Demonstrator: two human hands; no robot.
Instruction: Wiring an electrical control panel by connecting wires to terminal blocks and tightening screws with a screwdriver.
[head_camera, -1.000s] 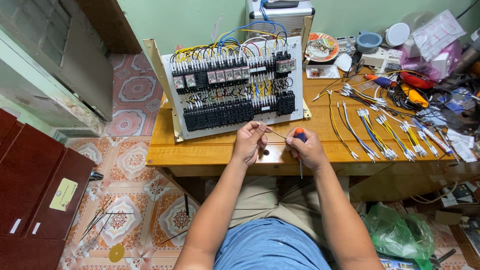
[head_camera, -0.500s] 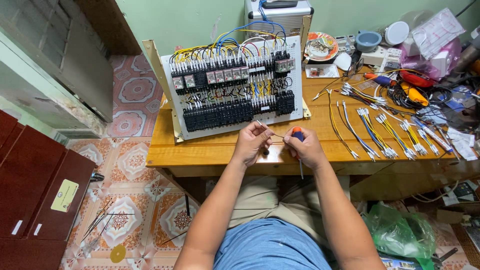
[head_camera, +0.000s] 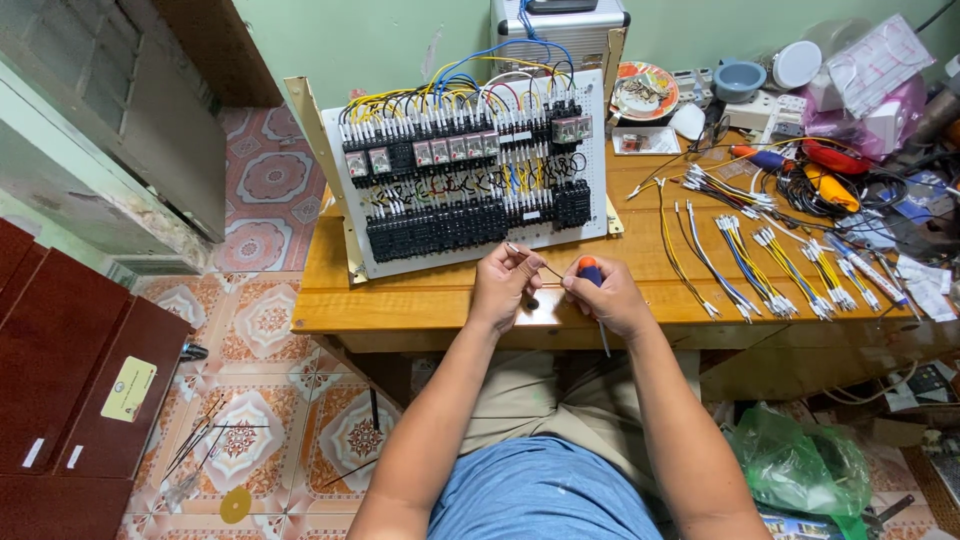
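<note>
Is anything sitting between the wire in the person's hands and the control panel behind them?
Nothing visible. The thin wire is pinched between the left hand and right hand; only bare wooden table separates them from the control panel.

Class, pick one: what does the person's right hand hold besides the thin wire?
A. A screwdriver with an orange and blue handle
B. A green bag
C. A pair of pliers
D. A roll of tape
A: the right hand grips a screwdriver, its shaft pointing down past the table edge.
</note>
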